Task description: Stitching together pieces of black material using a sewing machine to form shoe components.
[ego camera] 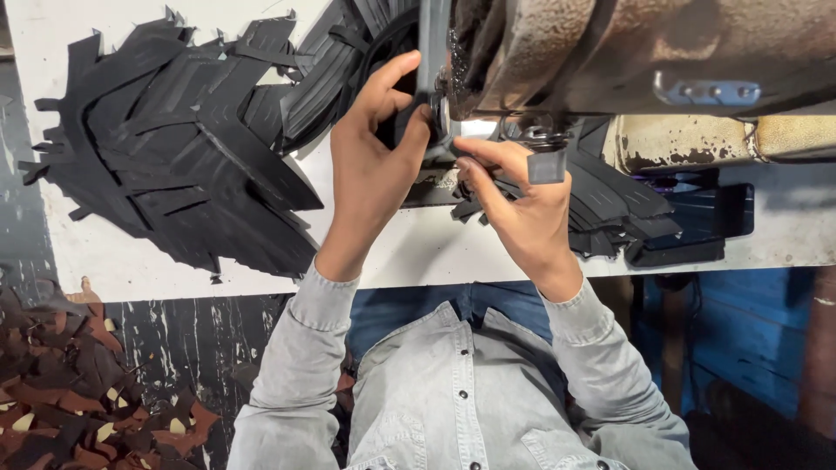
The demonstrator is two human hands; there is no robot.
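My left hand [373,165] reaches up to the head of a worn, rusty sewing machine [627,52], its thumb and fingers pressed around a black piece [394,126] at the needle area. My right hand [521,204] is just to the right, fingers pinched on thin black cut pieces [467,207] under the presser foot [546,161]. Both hands work close together on the white table [418,252]. The needle itself is hidden behind my fingers.
A large heap of black cut pieces [183,148] lies on the table's left. More black pieces [618,209] are stacked right of the machine. Brown and black scraps [70,392] cover the floor at lower left. My grey shirt [453,400] fills the bottom.
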